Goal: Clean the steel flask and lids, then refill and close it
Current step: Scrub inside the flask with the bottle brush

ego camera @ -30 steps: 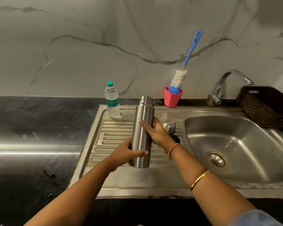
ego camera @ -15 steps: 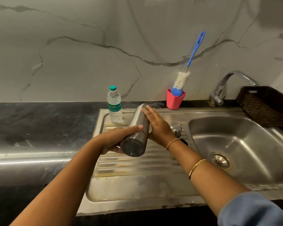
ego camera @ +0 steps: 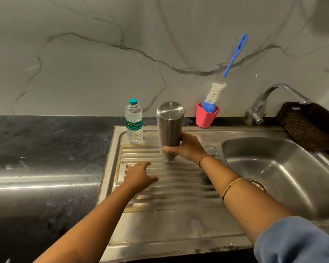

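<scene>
The ribbed drainboard point(ego camera: 179, 188) runs from its raised left edge by the dark counter point(ego camera: 46, 149) to the sink bowl point(ego camera: 285, 168) on the right. A water bottle point(ego camera: 133, 122) stands at its back edge. Just right of the bottle is the steel flask point(ego camera: 169, 128), upside down with its base up. The right hand point(ego camera: 189, 147) wraps round its narrow lower end. The left hand point(ego camera: 139, 175) hovers over the ribs, fingers spread, holding nothing.

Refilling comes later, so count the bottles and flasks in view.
2. The plastic water bottle stands at the back left corner of the drainboard. The steel flask is held upside down over the drainboard by the right hand. None seems hidden.
</scene>
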`<state>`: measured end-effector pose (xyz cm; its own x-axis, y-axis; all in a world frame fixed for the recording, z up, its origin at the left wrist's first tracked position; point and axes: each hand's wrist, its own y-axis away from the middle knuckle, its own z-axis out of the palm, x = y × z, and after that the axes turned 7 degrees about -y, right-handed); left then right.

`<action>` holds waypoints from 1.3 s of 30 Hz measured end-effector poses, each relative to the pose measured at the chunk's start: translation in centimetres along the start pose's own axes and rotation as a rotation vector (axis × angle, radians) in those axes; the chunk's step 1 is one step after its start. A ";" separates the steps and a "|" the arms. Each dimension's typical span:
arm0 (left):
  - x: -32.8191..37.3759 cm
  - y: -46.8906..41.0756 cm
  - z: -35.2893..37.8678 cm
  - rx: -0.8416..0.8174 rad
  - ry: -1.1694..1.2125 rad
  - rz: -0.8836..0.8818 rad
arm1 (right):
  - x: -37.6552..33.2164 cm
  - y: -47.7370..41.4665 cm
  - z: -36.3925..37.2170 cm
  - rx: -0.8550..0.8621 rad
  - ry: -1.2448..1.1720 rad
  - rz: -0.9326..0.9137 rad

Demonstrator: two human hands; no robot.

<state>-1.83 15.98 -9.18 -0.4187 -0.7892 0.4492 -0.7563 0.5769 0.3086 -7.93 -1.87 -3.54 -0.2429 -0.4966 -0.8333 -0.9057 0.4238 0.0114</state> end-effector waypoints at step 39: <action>-4.0 -1.9 4.4 -0.001 -0.392 0.116 | 2.4 0.4 2.3 0.108 -0.031 0.205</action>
<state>-0.90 17.11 -15.27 -0.6611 -0.7394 0.1277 -0.6923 0.6667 0.2760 -8.13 -1.17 -6.83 -0.4059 -0.3687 -0.8362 -0.7956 0.5929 0.1248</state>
